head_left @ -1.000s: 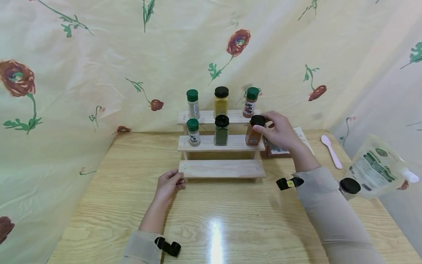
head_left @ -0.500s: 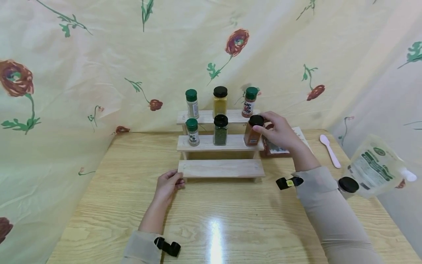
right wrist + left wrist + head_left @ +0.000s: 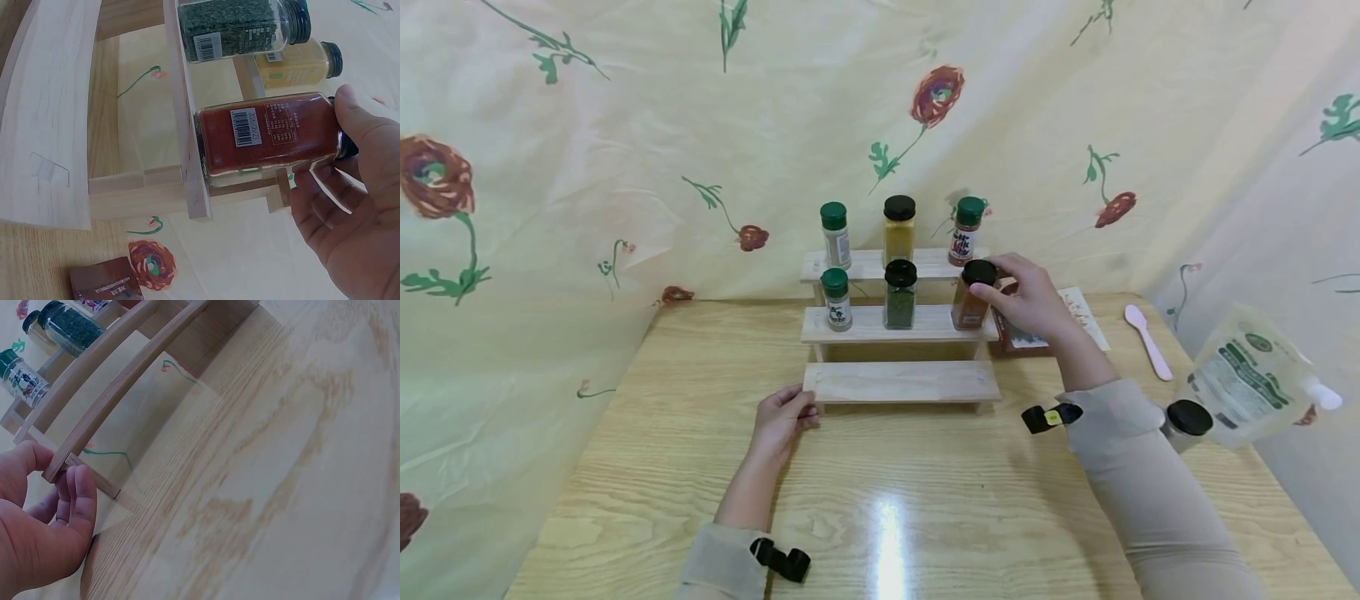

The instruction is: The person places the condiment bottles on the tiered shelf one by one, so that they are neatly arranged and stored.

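Observation:
A three-tier wooden rack (image 3: 901, 382) stands on the table. My left hand (image 3: 781, 423) grips the left end of its lowest tier, thumb above and fingers curled below. My right hand (image 3: 1030, 298) pinches a spice jar of red-brown powder (image 3: 269, 134) near its black lid. That jar is upright at the right end of the middle tier. Beside it on this tier are a jar of green flakes (image 3: 900, 296) and a green-capped shaker (image 3: 837, 300). On the top tier stand a green-capped white shaker (image 3: 835, 236), a yellow spice jar (image 3: 898, 232) and a green-capped red shaker (image 3: 966, 232).
Right of the rack lie flat packets (image 3: 1081, 317), partly behind my right hand, and a pale spoon (image 3: 1147, 342). A black-lidded jar (image 3: 1189, 418) and a spouted pouch (image 3: 1255, 379) stand farther right, by my right sleeve. Flowered cloth (image 3: 775, 125) hangs behind the table.
The right forearm has shifted very slightly left, with the hand still at the red-brown jar. My left hand has kept its hold on the rack; the view has drifted a little.

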`<action>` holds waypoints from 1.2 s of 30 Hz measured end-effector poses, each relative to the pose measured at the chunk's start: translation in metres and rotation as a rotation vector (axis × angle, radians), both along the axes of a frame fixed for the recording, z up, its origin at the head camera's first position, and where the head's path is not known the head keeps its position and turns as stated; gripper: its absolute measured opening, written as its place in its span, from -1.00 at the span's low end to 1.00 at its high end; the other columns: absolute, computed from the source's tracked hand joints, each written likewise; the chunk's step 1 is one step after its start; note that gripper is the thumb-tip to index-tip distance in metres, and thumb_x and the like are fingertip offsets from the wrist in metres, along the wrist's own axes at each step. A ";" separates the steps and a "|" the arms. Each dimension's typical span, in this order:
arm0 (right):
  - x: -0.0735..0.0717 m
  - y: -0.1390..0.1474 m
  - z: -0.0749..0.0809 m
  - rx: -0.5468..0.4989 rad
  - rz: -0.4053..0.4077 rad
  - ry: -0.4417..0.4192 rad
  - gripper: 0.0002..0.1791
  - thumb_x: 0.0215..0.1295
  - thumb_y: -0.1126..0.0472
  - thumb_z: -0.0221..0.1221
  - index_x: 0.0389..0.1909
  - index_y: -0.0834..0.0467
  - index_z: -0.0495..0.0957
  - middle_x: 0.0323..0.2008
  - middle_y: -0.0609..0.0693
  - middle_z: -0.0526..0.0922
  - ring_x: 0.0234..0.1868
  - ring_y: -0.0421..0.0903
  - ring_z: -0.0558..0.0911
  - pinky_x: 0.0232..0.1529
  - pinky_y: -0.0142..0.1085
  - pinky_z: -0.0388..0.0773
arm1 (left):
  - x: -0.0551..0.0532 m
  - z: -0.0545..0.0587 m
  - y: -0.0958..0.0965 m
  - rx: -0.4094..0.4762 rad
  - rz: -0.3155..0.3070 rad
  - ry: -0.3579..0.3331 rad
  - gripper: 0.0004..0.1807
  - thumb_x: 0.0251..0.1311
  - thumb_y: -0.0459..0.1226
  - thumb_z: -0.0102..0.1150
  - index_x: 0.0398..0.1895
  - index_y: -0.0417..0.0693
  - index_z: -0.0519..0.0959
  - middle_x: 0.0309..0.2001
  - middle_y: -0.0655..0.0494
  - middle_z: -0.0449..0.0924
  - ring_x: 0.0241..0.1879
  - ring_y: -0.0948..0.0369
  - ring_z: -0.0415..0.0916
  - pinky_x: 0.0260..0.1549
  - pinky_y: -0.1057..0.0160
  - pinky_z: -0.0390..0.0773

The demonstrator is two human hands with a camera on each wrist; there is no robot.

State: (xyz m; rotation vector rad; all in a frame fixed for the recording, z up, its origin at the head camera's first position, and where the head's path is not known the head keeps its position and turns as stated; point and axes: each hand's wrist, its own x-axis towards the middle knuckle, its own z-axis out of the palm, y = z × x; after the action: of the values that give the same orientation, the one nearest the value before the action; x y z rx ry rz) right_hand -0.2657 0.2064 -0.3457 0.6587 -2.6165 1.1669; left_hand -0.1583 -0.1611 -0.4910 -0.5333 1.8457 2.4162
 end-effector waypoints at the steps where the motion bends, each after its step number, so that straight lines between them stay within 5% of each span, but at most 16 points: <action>1: 0.000 -0.001 0.000 0.000 -0.002 0.000 -0.58 0.40 0.19 0.30 0.19 0.29 0.55 0.00 0.17 0.57 -0.10 0.03 0.49 -0.22 -0.52 0.52 | 0.000 0.000 0.000 -0.003 0.000 -0.001 -0.60 0.34 -0.48 0.15 0.19 -0.53 0.43 -0.37 0.04 0.56 -0.44 0.26 0.57 -0.39 0.43 0.71; 13: -0.002 -0.005 -0.001 -0.015 -0.011 -0.037 -0.50 0.39 0.15 0.31 0.26 0.27 0.51 0.11 0.20 0.54 0.01 0.11 0.53 0.04 0.04 0.62 | 0.000 0.000 -0.001 -0.010 -0.010 -0.002 -0.60 0.35 -0.46 0.14 0.20 -0.52 0.43 -0.36 0.03 0.57 -0.43 0.28 0.58 -0.37 0.41 0.73; 18: 0.006 0.003 -0.003 -0.011 -0.011 -0.019 -0.48 0.41 0.13 0.29 0.30 0.26 0.47 0.12 0.19 0.53 0.03 0.14 0.56 -0.01 -0.07 0.65 | 0.002 0.002 -0.002 -0.011 -0.022 0.008 -0.57 0.34 -0.44 0.15 0.22 -0.50 0.42 -0.32 0.02 0.56 -0.42 0.28 0.58 -0.35 0.41 0.73; 23: 0.019 0.018 -0.009 -0.015 -0.036 0.013 -0.47 0.42 0.13 0.28 0.31 0.28 0.45 0.09 0.21 0.56 0.05 0.18 0.61 0.00 0.03 0.65 | 0.003 0.001 -0.002 0.014 -0.024 0.046 -0.55 0.31 -0.44 0.17 0.20 -0.56 0.40 -0.35 0.00 0.58 -0.43 0.27 0.60 -0.37 0.40 0.73; 31: 0.044 0.045 -0.015 0.024 -0.118 0.035 -0.52 0.41 0.13 0.29 0.26 0.26 0.51 -0.04 0.19 0.65 -0.12 -0.18 0.56 -0.16 -0.55 0.51 | 0.002 0.001 -0.002 0.014 -0.014 0.004 -0.55 0.35 -0.45 0.15 0.24 -0.52 0.40 -0.33 0.01 0.59 -0.42 0.26 0.59 -0.38 0.40 0.73; 36: 0.060 0.061 -0.018 0.059 -0.144 0.021 -0.50 0.43 0.09 0.26 0.28 0.24 0.50 0.01 0.21 0.64 -0.07 -0.06 0.56 -0.14 -0.54 0.52 | 0.002 0.003 -0.001 0.019 -0.020 0.002 -0.56 0.36 -0.45 0.15 0.24 -0.52 0.39 -0.35 0.02 0.58 -0.43 0.26 0.59 -0.38 0.41 0.72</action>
State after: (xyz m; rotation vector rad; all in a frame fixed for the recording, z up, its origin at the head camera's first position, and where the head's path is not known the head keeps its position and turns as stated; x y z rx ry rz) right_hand -0.2056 0.2669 -0.3635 0.4807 -2.6402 1.0386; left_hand -0.1566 -0.1624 -0.4883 -0.5094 1.8186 2.4194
